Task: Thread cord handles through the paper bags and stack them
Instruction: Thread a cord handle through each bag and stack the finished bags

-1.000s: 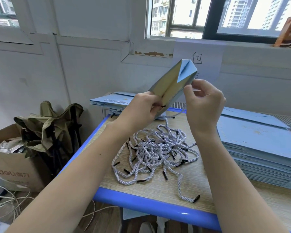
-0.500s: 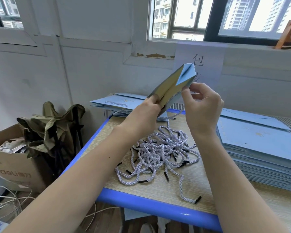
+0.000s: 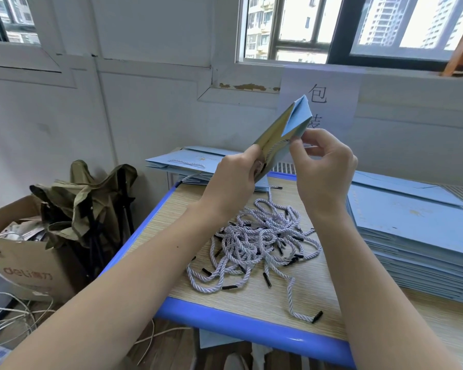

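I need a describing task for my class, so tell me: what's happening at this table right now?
A person is fitting a cord handle to a light blue paper bag. The left hand holds the bag up above the table, and the right hand pinches at its top edge. A tangle of loose cords lies below, flat bags are stacked at right, and finished bags lie behind.

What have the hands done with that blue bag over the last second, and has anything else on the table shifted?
The left hand still grips the raised paper bag by its lower edge. The right hand has shifted its pinch at the bag's side, and a stretch of cord now shows against the bag's inner face. The pile of cords, the stack of flat bags and the finished bags lie as before.
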### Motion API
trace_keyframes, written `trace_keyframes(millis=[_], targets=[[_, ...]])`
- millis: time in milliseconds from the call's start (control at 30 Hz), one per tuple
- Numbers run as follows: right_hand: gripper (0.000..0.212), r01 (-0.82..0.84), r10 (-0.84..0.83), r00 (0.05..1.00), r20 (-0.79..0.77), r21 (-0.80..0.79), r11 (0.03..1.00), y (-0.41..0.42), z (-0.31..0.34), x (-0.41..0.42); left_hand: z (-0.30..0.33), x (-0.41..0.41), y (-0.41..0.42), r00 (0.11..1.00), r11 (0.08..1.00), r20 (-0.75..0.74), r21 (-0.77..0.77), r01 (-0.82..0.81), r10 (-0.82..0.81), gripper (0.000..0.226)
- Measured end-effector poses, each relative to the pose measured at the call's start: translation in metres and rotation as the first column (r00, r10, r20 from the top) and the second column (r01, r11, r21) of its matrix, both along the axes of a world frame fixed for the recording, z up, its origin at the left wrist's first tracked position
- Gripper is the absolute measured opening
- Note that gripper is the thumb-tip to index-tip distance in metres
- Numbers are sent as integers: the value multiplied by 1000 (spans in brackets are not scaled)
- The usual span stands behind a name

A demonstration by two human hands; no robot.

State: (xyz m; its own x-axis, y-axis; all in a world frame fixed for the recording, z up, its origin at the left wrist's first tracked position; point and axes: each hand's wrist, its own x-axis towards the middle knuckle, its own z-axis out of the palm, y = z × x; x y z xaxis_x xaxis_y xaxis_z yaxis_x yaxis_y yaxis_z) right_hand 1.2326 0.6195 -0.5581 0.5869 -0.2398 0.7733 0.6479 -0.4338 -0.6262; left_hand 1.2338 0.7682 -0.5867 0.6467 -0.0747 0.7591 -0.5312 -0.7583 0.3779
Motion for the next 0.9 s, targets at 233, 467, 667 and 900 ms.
trace_keyframes(millis=[233, 467, 667, 900], targets=[[11, -18, 18, 1000, -6, -9, 1000, 0, -1, 1, -5, 3, -6, 997, 997, -28, -13, 72, -72, 24], [10, -33, 32, 999, -9, -15, 999, 2, -2, 0, -6, 4, -8, 998, 989, -32, -141, 44, -49, 22], [11, -44, 44, 999, -4, -12, 999, 4, -3, -2, -8, 3, -15, 999, 973, 1, -227, 37, -38, 20], [10, -17, 17, 1000, -21, -16, 1000, 3, -2, -2, -9, 6, -14, 1000, 984, 17, -177, 10, -7, 12]])
